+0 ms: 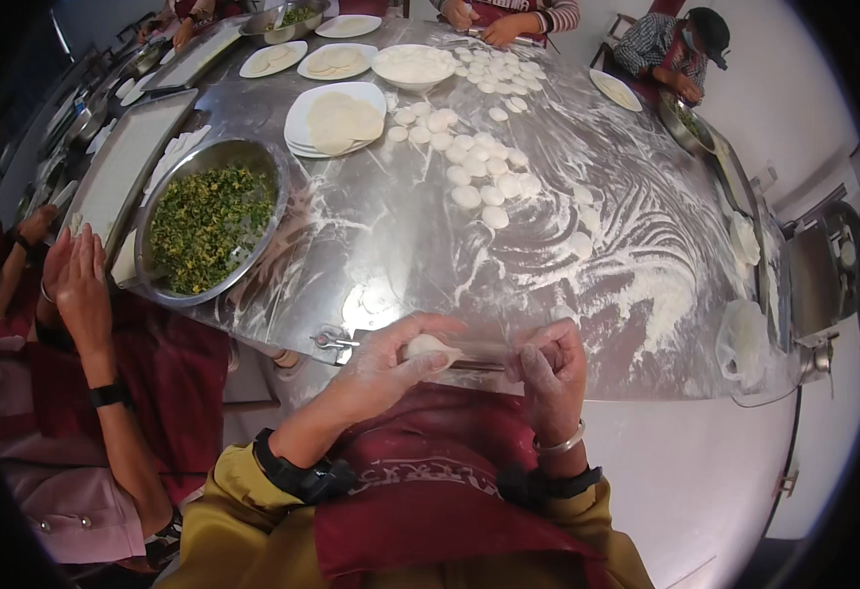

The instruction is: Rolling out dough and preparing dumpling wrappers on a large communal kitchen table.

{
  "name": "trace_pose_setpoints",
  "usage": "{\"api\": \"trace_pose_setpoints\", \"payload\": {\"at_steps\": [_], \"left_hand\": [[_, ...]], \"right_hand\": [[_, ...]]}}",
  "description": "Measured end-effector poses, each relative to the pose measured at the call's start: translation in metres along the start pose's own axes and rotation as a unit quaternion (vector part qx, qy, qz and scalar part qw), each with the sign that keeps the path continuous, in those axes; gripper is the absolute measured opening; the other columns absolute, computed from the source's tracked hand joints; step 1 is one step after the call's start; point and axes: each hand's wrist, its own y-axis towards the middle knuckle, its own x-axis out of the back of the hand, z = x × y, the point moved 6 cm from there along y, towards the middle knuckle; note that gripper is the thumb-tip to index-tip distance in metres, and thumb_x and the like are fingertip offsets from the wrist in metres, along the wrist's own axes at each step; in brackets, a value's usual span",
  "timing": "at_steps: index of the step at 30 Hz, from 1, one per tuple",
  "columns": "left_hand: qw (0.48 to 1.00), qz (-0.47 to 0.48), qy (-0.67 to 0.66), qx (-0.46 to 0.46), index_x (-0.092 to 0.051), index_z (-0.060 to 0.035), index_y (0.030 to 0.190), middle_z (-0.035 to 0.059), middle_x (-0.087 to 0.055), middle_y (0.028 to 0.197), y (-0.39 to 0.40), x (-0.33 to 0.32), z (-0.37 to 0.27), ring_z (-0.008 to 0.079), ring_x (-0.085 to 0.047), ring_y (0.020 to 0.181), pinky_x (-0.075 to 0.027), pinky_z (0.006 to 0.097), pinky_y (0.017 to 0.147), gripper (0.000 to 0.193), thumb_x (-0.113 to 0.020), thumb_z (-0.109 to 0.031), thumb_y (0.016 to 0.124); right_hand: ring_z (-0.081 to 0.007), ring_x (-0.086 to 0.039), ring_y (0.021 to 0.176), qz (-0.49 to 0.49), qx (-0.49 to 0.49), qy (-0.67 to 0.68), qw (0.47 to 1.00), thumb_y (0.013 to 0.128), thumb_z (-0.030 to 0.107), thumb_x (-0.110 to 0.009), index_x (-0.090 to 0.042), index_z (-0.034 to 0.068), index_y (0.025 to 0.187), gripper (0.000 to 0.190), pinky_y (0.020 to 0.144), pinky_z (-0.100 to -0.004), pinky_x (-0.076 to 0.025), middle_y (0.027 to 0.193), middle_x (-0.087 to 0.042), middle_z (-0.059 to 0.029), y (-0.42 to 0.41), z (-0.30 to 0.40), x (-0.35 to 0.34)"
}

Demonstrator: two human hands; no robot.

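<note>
My left hand (pixel 393 353) holds a lump of white dough (pixel 426 347) between thumb and fingers at the table's near edge. To its right, my right hand (pixel 548 361) has its fingers curled; whether dough is inside them cannot be told. A small pale dough piece (pixel 562 314) shows just behind my right hand. Beyond both hands, many flattened dough balls (pixel 476 167) lie on the floured metal table (pixel 415 250). A stack of white plates (pixel 297 125) bears thin round dough wrappers (pixel 338 121). Left of it is a steel bowl (pixel 274 221) of chopped greens with yellow bits (pixel 205 221).
A co-worker's hands (pixel 84 280) are close on the left, beside a long tray (pixel 132 147). Others work across the table, near a bowl of flour (pixel 414 65). A clamp (pixel 334 341) sits at the near edge; a plastic bag (pixel 741 342) lies at the right.
</note>
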Motion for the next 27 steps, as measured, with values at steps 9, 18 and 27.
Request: {"api": "trace_pose_setpoints", "payload": {"at_steps": [9, 18, 27], "left_hand": [[0.952, 0.082, 0.177, -0.235, -0.057, -0.0023, 0.094, 0.0088, -0.053, 0.092, 0.002, -0.016, 0.0, 0.0239, -0.051, 0.092, -0.041, 0.0322, 0.084, 0.023, -0.04, -0.017, 0.092], [0.99, 0.098, 0.076, -0.064, -0.052, -0.004, 0.098, 0.006, -0.05, 0.08, -0.013, -0.014, 0.007, 0.0118, -0.052, 0.059, -0.045, 0.027, 0.057, 0.019, -0.04, -0.018, 0.093], [0.968, 0.186, 0.136, -0.103, -0.052, -0.0035, 0.094, 0.0075, -0.046, 0.081, -0.006, -0.036, 0.015, 0.0187, -0.051, 0.068, -0.043, 0.0318, 0.066, 0.017, -0.038, -0.013, 0.091]], "right_hand": [[-0.0067, -0.035, 0.054, -0.027, 0.022, -0.049, 0.998, 0.079, 0.002, -0.05, -0.04, 0.006, 0.08, 0.011, 0.048, -0.0208, -0.03, 0.07, -0.037, 0.0012, -0.007, -0.007, 0.019], [-0.011, -0.046, 0.071, 0.024, -0.043, -0.041, 0.998, 0.086, 0.009, -0.049, -0.05, 0.004, 0.102, 0.016, 0.062, -0.0221, -0.039, 0.082, -0.05, -0.005, -0.011, -0.006, 0.032], [-0.0163, -0.054, 0.083, -0.079, -0.009, -0.044, 0.996, 0.084, 0.004, -0.056, -0.054, -0.001, 0.103, 0.019, 0.073, -0.029, -0.046, 0.097, -0.056, -0.0101, -0.029, 0.019, 0.087]]}}
